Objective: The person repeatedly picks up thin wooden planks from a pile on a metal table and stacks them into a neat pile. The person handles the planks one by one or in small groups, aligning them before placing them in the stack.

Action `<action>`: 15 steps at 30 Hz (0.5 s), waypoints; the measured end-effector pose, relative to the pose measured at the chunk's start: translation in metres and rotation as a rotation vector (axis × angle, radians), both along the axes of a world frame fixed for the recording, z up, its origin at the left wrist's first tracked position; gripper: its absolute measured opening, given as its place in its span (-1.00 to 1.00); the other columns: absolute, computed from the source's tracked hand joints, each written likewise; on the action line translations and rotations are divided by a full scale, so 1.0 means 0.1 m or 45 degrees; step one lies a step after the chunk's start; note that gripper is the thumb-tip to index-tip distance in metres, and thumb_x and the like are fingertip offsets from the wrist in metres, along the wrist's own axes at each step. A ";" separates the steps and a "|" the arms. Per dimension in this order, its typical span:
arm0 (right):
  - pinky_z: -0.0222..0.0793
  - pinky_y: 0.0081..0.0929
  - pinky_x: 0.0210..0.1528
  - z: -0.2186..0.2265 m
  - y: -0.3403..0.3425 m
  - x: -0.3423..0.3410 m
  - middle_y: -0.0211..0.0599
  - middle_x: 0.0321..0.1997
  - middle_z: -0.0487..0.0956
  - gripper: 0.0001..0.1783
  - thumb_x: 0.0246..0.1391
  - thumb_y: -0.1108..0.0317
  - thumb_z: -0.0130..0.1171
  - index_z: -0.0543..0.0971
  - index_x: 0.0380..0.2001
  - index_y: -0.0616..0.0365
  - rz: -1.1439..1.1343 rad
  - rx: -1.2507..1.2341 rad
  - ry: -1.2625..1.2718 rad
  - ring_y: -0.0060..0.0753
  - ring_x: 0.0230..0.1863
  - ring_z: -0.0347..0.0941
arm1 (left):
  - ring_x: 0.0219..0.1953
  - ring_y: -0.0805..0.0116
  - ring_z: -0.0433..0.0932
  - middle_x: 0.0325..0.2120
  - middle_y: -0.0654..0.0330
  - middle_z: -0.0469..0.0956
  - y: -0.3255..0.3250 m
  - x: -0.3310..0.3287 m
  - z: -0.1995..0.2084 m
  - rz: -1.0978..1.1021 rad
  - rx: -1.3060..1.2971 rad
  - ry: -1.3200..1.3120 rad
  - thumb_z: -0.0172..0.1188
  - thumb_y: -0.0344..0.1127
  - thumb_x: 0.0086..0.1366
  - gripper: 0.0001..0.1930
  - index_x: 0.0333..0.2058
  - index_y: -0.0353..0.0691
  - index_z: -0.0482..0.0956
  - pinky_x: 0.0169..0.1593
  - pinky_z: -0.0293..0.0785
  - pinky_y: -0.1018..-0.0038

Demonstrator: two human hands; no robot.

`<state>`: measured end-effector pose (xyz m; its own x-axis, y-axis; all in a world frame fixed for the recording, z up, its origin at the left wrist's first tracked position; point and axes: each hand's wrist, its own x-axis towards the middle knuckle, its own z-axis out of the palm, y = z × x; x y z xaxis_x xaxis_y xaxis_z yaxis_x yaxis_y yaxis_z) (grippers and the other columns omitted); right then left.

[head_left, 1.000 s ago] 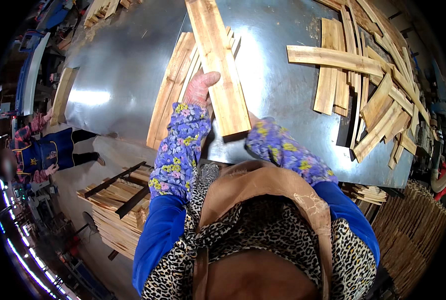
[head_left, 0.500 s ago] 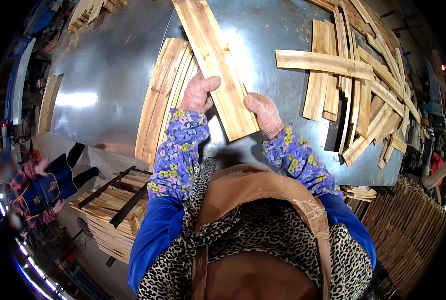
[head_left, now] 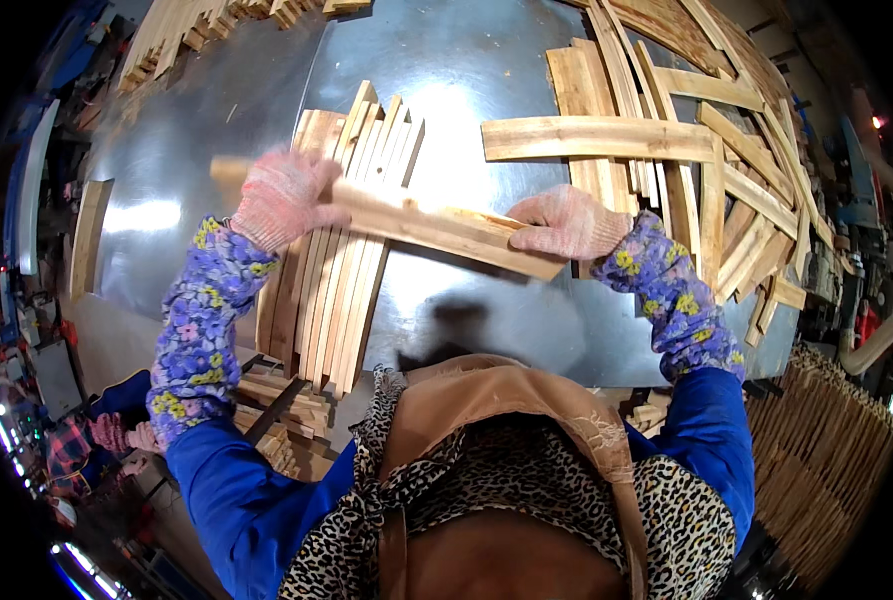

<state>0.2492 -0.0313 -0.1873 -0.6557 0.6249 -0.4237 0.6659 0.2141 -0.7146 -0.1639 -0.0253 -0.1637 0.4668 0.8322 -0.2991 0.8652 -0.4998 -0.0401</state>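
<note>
Both hands, in pinkish work gloves, hold one wooden board (head_left: 416, 218) crosswise above the metal table. My left hand (head_left: 284, 198) is closed around its left part, thumb on the near face. My right hand (head_left: 569, 222) grips the right end, where a rough, splintered patch shows on the upper edge. Motion blurs the board's left end. Under it and to the left lies a row of boards (head_left: 351, 300), several standing on edge side by side. To the right, a loose heap of boards (head_left: 666, 140) lies crisscrossed, one plank pointing left toward the board in my hands.
More boards (head_left: 171, 35) are stacked at the far left of the metal table (head_left: 206, 120). A lone board (head_left: 90, 235) lies along its left edge. Below the table on the left sits a stack of boards (head_left: 281, 410). Another person (head_left: 96, 440) is at the lower left.
The board has swung from nearly lengthwise to crosswise and tilted. My left hand moved left, my right hand slightly right. The row of boards now shows more fully.
</note>
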 end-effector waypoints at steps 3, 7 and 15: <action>0.52 -0.20 0.33 -0.66 0.54 0.26 0.12 0.14 0.73 -0.31 0.30 -0.18 0.34 0.69 0.25 0.14 -0.366 0.211 0.087 -0.02 0.21 0.65 | -0.04 0.10 0.78 -0.12 -0.01 0.78 -0.13 0.10 0.28 0.579 -0.574 0.108 0.40 0.35 0.25 -0.25 0.17 -0.15 0.69 0.16 0.63 0.12; 0.12 0.06 0.65 -1.12 1.09 0.95 0.02 0.51 0.41 0.18 -0.14 -0.10 0.56 0.32 0.55 -0.02 0.039 0.877 -0.782 0.15 0.62 0.18 | -0.13 0.01 0.78 -0.20 -0.09 0.78 -0.85 -0.46 -0.11 1.117 -0.404 -0.428 0.44 0.24 0.25 -0.30 0.08 -0.30 0.72 0.05 0.65 0.17; 0.49 -0.01 0.26 -0.74 0.97 0.49 0.19 0.19 0.63 0.32 -0.14 -0.37 0.51 0.25 0.59 0.03 -0.313 0.663 -0.895 0.18 0.27 0.57 | -0.04 0.15 0.72 -0.12 -0.08 0.76 -1.87 -0.66 -0.68 1.449 -0.270 -1.089 0.40 0.00 0.34 -0.43 0.08 -0.44 0.68 0.13 0.57 0.27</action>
<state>0.2978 0.0660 -0.2617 -0.1753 0.9375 -0.3005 0.9815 0.1904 0.0212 -0.2302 -0.2124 -0.2318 -0.3125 0.8443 -0.4352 0.5115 0.5357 0.6719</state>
